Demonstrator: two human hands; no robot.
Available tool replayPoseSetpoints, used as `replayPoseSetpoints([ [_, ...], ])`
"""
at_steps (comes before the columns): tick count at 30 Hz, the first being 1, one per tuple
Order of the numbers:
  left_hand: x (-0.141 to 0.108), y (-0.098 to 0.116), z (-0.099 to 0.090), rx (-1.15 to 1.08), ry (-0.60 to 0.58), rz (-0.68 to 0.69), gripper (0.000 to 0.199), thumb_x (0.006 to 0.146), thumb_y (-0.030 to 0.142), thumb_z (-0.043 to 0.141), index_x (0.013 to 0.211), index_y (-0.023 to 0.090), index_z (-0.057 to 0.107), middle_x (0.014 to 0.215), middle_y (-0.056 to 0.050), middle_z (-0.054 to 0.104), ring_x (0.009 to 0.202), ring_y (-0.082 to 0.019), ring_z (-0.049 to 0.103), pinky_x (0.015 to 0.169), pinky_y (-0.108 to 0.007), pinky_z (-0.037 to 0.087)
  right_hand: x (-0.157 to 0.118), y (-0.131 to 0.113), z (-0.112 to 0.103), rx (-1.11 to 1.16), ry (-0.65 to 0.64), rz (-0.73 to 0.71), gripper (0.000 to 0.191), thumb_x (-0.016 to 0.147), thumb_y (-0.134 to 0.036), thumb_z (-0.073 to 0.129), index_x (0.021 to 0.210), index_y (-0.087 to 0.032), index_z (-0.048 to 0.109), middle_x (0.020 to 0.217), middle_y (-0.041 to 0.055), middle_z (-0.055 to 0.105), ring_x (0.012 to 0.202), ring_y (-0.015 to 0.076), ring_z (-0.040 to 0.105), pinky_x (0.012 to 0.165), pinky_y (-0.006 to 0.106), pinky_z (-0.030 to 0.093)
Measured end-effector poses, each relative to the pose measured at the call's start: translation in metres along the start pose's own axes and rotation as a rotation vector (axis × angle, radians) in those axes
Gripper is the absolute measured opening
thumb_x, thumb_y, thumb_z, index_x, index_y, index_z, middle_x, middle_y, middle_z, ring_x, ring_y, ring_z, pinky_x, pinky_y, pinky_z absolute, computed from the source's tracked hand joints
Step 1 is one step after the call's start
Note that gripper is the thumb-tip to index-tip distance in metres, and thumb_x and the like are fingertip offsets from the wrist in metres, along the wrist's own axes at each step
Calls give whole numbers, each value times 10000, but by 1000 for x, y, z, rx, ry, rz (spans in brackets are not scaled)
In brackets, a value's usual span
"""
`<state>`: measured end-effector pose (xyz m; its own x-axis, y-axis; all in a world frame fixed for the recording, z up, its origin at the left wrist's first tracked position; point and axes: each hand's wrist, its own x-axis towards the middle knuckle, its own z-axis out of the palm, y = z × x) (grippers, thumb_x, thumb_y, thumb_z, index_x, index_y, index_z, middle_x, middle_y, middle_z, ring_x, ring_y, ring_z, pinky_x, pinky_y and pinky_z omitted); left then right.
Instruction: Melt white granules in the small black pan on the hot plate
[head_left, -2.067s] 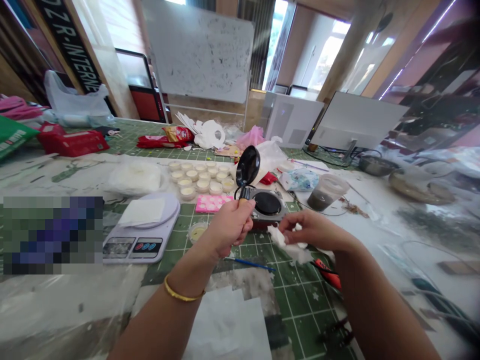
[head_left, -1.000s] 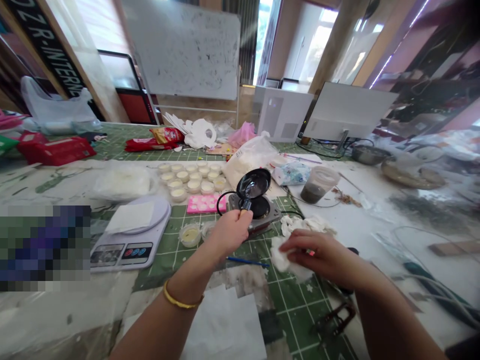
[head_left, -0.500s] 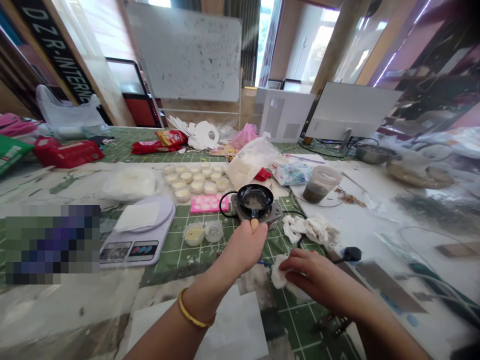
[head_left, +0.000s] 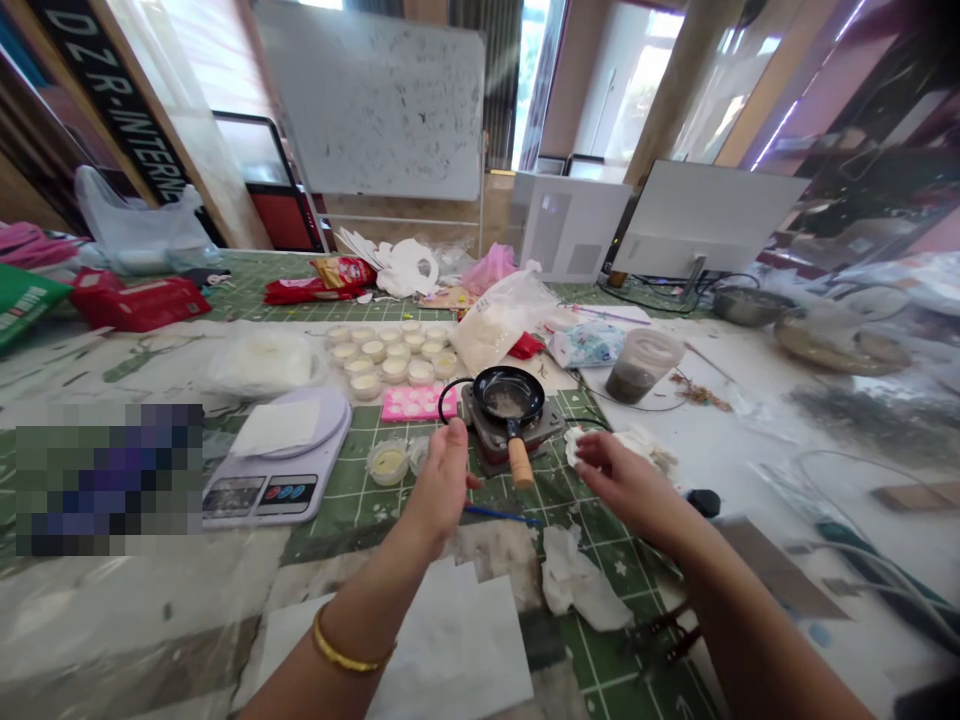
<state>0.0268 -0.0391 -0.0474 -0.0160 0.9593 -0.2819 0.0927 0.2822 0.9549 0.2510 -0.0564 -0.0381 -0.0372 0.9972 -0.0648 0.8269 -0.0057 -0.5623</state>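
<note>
A small black pan (head_left: 508,394) with a wooden handle (head_left: 520,462) sits on a small hot plate (head_left: 551,425), its handle toward me and free of both hands. My left hand (head_left: 444,475) is open and empty, left of the handle and beside two small clear cups, one (head_left: 389,463) with pale yellow contents. My right hand (head_left: 622,480) has its fingers apart at the crumpled white tissue (head_left: 652,452) right of the hot plate. Nearer me lies another crumpled tissue (head_left: 581,580), touched by neither hand. A blue stick (head_left: 501,515) lies in front of the hot plate.
Left are a kitchen scale (head_left: 289,460), a pink mold (head_left: 418,403) and several small filled cups (head_left: 394,370). Behind the pan leans a bag of pale granules (head_left: 487,330). A plastic cup (head_left: 643,368) stands right. White paper (head_left: 450,640) lies close to me.
My left hand has let go of the pan handle and moved left. My right hand has left the nearer tissue and moved forward. The pan has shifted slightly, its handle now angled right.
</note>
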Motion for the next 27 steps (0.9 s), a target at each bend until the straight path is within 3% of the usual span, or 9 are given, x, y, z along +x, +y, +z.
replayPoseSetpoints([
  [2,4,4,1,-160,-25,-45,770,725,752,233,1284,231,331,1267,-139,469,576,-126,594,475,-258,427,19,3,8,145,92,62,556,784,-279,455,1311,-180,309,1238,114,515,1055,181,534,847,313,423],
  [4,8,10,3,-275,-69,-68,768,741,741,213,1325,246,271,1297,-152,446,511,-113,589,468,-266,434,33,6,16,277,88,108,682,753,-212,442,1380,-191,172,1314,107,451,1055,173,539,838,307,434],
  [9,25,18,7,-368,-98,-72,776,756,721,216,1330,203,275,1299,-191,444,433,-93,556,476,-290,462,43,10,28,428,79,149,710,710,-166,435,1379,-209,204,1247,82,524,977,171,576,825,312,443],
  [13,43,20,5,-393,-134,-92,794,766,708,214,1348,168,233,1326,-212,402,397,-76,519,453,-297,459,35,6,22,333,97,173,715,721,-186,440,1391,-172,190,1226,119,535,1011,195,566,853,343,436],
  [15,49,23,2,-385,-158,-111,798,771,703,199,1346,151,223,1307,-222,415,397,-82,522,445,-299,453,26,-2,17,130,172,97,664,745,-232,451,1373,-147,252,1229,143,521,1046,233,539,880,393,419],
  [19,53,32,-13,-323,-171,-89,744,774,697,212,1220,124,375,1227,-222,473,441,-109,562,466,-303,458,5,-32,13,-264,441,-249,526,766,-301,510,1265,-150,445,1222,144,477,1119,268,444,943,438,361],
  [24,51,45,-47,-142,-105,77,471,769,576,441,983,160,495,1076,-108,549,513,-96,581,510,-262,457,6,-70,31,-435,442,-525,473,778,-243,541,1244,-283,474,1348,89,357,1192,263,354,962,437,323],
  [27,47,51,-76,128,-48,177,425,704,538,549,920,174,516,881,-37,589,574,-113,583,543,-250,447,18,-70,42,-453,464,-569,307,811,-245,513,1106,-293,580,1280,64,454,1186,251,357,951,426,320],
])
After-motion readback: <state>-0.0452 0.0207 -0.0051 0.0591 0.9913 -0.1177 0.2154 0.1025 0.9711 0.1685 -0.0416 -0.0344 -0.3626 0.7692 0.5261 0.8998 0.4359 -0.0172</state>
